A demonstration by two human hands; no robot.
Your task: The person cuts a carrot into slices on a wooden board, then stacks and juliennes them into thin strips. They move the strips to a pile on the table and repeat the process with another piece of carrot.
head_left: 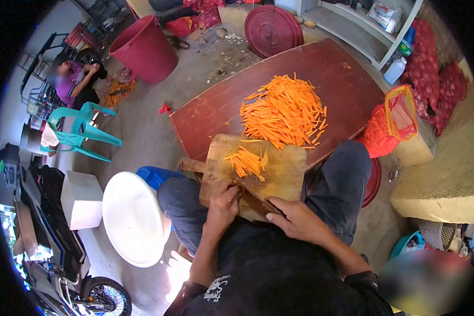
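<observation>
A wooden cutting board point(287, 163) rests across the lap, its far edge at the dark red table. Cut orange sticks point(245, 162) lie on its far half. On the near half, my left hand point(224, 202) is closed, its fingertips bent down by the blade; what they press is too small to name. My right hand point(295, 218) grips the handle of a knife point(255, 198), whose blade points toward my left hand. Beyond the board, a large heap of orange sticks point(284, 110) lies on the table.
The dark red table point(347, 73) spans the front. White basin point(134, 218) and white box point(81, 200) stand left. Red mesh bag point(379, 134) is at right. Farther off are a red bucket point(145, 50), a green chair point(81, 129) and a seated person point(73, 81).
</observation>
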